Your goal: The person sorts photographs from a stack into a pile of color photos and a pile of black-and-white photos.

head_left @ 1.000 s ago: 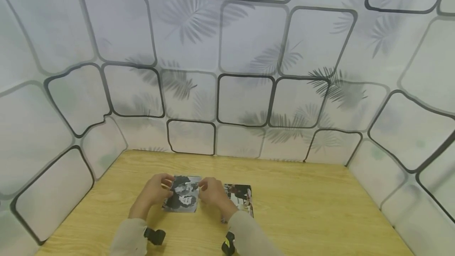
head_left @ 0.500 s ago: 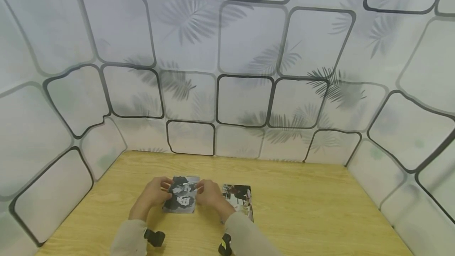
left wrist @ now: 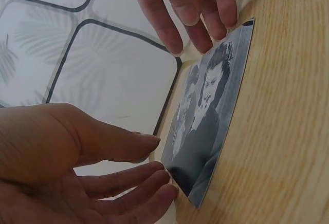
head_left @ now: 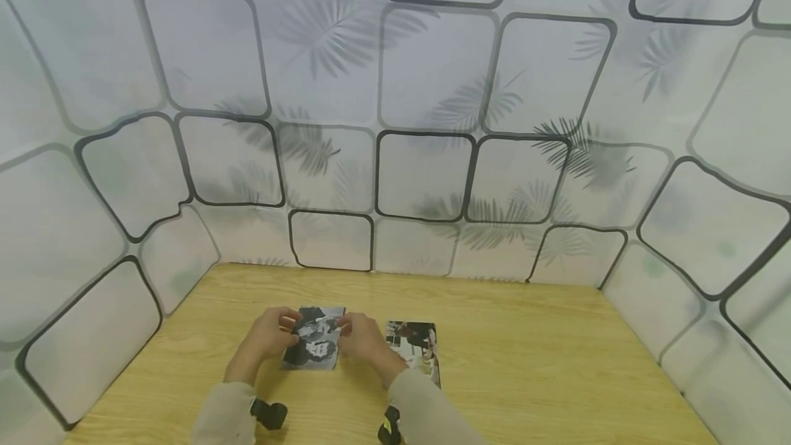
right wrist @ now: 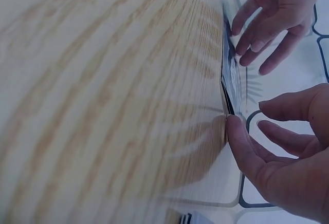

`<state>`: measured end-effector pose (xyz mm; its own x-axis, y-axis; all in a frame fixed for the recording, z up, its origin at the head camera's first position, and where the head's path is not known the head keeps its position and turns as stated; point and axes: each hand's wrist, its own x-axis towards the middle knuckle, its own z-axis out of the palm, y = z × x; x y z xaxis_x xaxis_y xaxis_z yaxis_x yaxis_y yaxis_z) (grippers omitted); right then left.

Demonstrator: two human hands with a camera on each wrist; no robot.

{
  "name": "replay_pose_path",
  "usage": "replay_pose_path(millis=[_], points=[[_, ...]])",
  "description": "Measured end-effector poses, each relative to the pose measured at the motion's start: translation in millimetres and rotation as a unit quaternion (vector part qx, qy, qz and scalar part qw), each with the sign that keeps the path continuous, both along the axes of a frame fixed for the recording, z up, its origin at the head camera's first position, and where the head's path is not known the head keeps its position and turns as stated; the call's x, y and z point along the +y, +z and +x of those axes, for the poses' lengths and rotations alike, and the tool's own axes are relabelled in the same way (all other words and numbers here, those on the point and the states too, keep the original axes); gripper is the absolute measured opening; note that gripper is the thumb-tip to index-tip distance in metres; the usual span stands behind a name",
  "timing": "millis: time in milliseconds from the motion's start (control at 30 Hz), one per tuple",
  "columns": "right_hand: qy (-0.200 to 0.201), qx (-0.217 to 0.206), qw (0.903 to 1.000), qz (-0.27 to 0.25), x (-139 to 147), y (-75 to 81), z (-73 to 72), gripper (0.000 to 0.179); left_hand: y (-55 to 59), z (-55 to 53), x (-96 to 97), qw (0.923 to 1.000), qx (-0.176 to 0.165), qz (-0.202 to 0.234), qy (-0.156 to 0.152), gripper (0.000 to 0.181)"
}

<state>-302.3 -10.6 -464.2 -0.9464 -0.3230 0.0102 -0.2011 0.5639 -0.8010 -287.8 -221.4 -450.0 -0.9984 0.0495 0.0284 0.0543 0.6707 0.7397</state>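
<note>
A black-and-white photo print [head_left: 316, 342] lies on the wooden table between the two hands. At its left edge is the left hand [head_left: 270, 332], fingers loosely bent, fingertips touching or very near the print. The right hand [head_left: 363, 336] is at the opposite edge. In the right wrist view, one fingertip of the right hand [right wrist: 288, 152] touches the end of the print [right wrist: 231, 77], while the thumb stays apart from it. Two people appear on the print [left wrist: 205, 116] in the left wrist view. Neither hand has its thumb and fingers closed around it.
Another picture, with mixed light and dark colours [head_left: 419, 345], lies just right of the right hand, partly covered by that forearm. Pale cloth with dark rounded squares and leaf shapes [head_left: 426, 174] stands behind the table [head_left: 525, 349]. Black cameras [head_left: 270, 413] sit on both wrists.
The right hand has shifted slightly left, and the right edge of the black-and-white print has come left with it. The left hand has dropped slightly in view. The other picture stays put.
</note>
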Motion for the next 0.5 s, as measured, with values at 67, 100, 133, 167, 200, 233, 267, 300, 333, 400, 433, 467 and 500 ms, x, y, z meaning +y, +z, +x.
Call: replay_pose_path(millis=[67,100,133,167,200,233,267,300,333,400,433,467,500], points=[[-0.001,-0.003,1.0,-0.004,-0.3,0.2,0.6,0.036,-0.2,0.4,-0.2,1.0,-0.003,0.005,0.001,0.039],[-0.001,-0.005,1.0,-0.006,-0.5,0.2,0.9,0.036,-0.2,0.5,-0.3,1.0,-0.003,0.007,0.001,0.039],[-0.002,-0.007,0.9999,-0.008,-0.6,0.5,1.3,0.036,-0.4,0.6,-0.3,1.0,-0.004,0.009,0.001,0.039],[-0.002,-0.009,0.9999,-0.01,-0.6,0.8,1.7,0.036,-0.1,0.9,-0.3,0.9999,-0.004,0.01,-0.001,0.039],[0.0,-0.011,0.9999,-0.013,-0.6,0.9,2.2,0.037,-0.3,0.8,-0.3,0.9999,-0.004,0.012,-0.001,0.039],[-0.001,-0.012,0.9998,-0.014,-0.4,1.2,2.7,0.037,0.1,1.2,-0.2,0.9999,-0.003,0.013,-0.002,0.039],[-0.001,-0.014,0.9998,-0.015,-0.1,1.4,3.1,0.037,0.2,1.2,-0.1,0.9999,-0.002,0.013,-0.002,0.039],[-0.002,-0.013,0.9998,-0.012,0.2,1.5,3.3,0.037,0.6,1.5,0.1,0.9999,-0.001,0.014,-0.003,0.039],[-0.003,-0.011,0.9999,-0.011,1.0,1.8,3.6,0.036,1.0,1.7,0.4,0.9999,0.0,0.014,-0.003,0.039],[-0.004,-0.006,1.0,-0.005,3.1,2.3,3.7,0.035,1.9,1.8,1.4,0.9999,0.004,0.014,-0.002,0.039],[-0.007,-0.005,1.0,-0.002,4.6,3.0,3.7,0.035,2.8,1.9,2.3,0.9999,0.008,0.012,-0.002,0.039],[-0.008,-0.005,1.0,-0.002,6.6,3.5,3.6,0.035,3.5,1.8,3.4,0.9999,0.009,0.011,0.0,0.039],[-0.008,-0.003,1.0,0.0,9.0,4.5,3.6,0.035,4.5,1.8,4.7,0.9999,0.011,0.011,0.0,0.039]])
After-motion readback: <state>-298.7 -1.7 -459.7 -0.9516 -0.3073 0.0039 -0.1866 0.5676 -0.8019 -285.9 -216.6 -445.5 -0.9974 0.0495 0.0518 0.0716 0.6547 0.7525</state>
